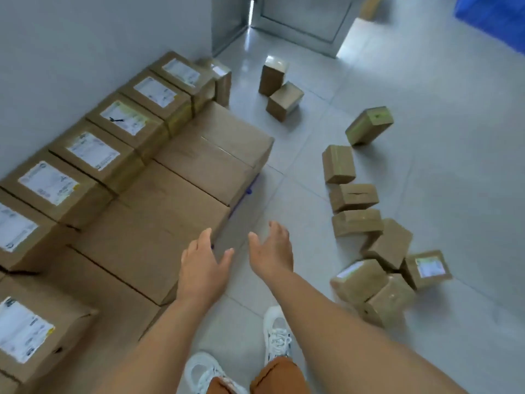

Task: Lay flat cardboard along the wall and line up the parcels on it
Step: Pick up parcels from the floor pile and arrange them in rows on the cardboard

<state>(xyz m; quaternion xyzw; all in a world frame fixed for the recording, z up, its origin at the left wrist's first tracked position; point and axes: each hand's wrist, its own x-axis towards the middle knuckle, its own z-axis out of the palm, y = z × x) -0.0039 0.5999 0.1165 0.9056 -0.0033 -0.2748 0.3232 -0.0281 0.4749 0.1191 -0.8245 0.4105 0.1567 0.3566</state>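
Flat brown cardboard (176,200) lies on the floor along the grey wall (71,61) at the left. A row of labelled brown parcels (93,155) stands on it against the wall, side by side. My left hand (203,268) hovers open over the cardboard's near edge, holding nothing. Just to its right, over the tiles, my right hand (271,251) is also open and holds nothing. Several small brown parcels (369,243) lie scattered on the floor to the right, some tipped over.
Two more small boxes (279,91) sit near the far end of the row, and one tilted box (369,126) lies further right. A metal door (301,15) closes the far end. A blue crate (494,15) shows at top right. My white shoes (277,334) stand on grey tiles.
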